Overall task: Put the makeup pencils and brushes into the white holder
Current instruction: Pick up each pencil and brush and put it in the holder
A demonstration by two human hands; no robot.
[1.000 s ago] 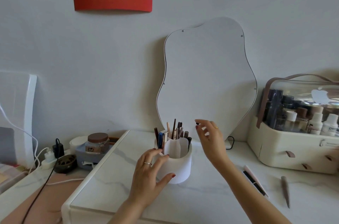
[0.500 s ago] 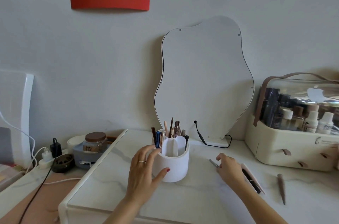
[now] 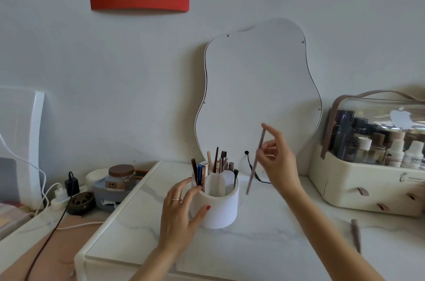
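The white holder (image 3: 218, 208) stands on the marble tabletop (image 3: 264, 248), with several pencils and brushes (image 3: 215, 165) upright in its rear compartments. My left hand (image 3: 181, 214) wraps around the holder's left side, thumb on the front wall. My right hand (image 3: 276, 161) hovers to the right of the holder, pinching a long thin brown pencil (image 3: 254, 170) that hangs almost vertical, its tip above the table beside the holder. One more brown pencil (image 3: 356, 234) lies on the table at the right.
A wavy white mirror (image 3: 257, 96) leans on the wall behind the holder, a black cable (image 3: 251, 169) at its foot. A cream cosmetics case (image 3: 368, 181) with bottles stands at the right. At the left, on a lower surface, are a jar (image 3: 120, 176), chargers and cords.
My right hand has risen from the tabletop at the right, taking a pencil with it, and now holds it up beside the holder. The left hand stays on the holder.
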